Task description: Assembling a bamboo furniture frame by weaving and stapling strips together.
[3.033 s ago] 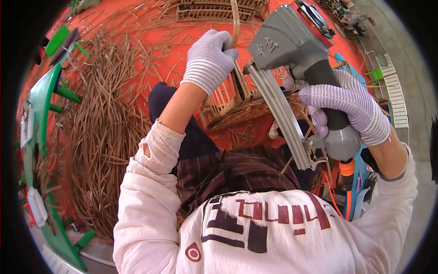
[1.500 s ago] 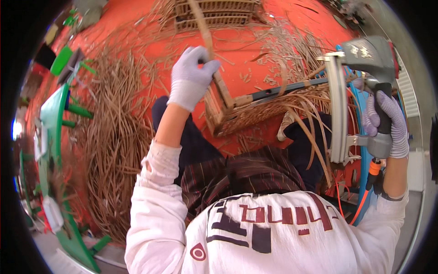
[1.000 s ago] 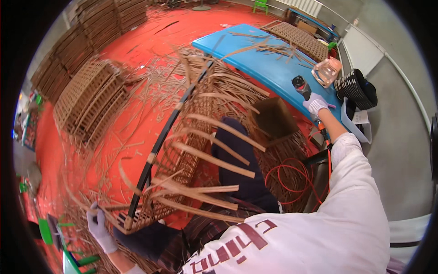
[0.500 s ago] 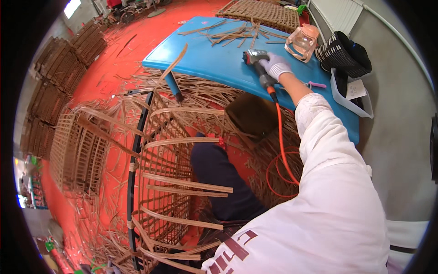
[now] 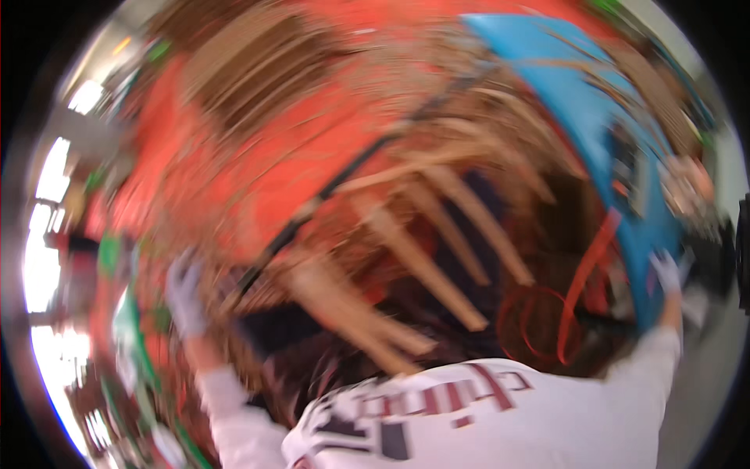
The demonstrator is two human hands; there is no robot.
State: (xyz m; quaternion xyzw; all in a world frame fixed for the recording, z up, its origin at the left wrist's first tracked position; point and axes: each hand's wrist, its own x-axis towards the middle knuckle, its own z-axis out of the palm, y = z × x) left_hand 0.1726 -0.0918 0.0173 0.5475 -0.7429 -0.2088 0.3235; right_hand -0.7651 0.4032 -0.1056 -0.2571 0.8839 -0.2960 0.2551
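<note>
Motion blurs the whole view. My left hand (image 5: 186, 297), in a pale glove, is at the left beside the near end of a dark bar (image 5: 312, 207); its smeared fingers hide whether it holds anything. At the far right, my gloved right hand (image 5: 666, 273) is over the edge of the blue table (image 5: 547, 78), its fingers seemingly apart. A corded power tool (image 5: 625, 168) lies on the table, away from both hands. Between my arms is an open woven frame along the bar, with several flat tan strips (image 5: 422, 262) pointing toward me.
Stacked woven panels (image 5: 258, 66) stand on the red floor (image 5: 266, 176) at the far left, among scattered strips. An orange cord (image 5: 582, 285) hangs from the tool and coils below. A clear jug with a pinkish lid (image 5: 687, 184) stands on the table's right side.
My right hand has let go of the power tool and moved nearer along the table's edge. My left hand has come into view. The view has swung left, with the frame now slanting.
</note>
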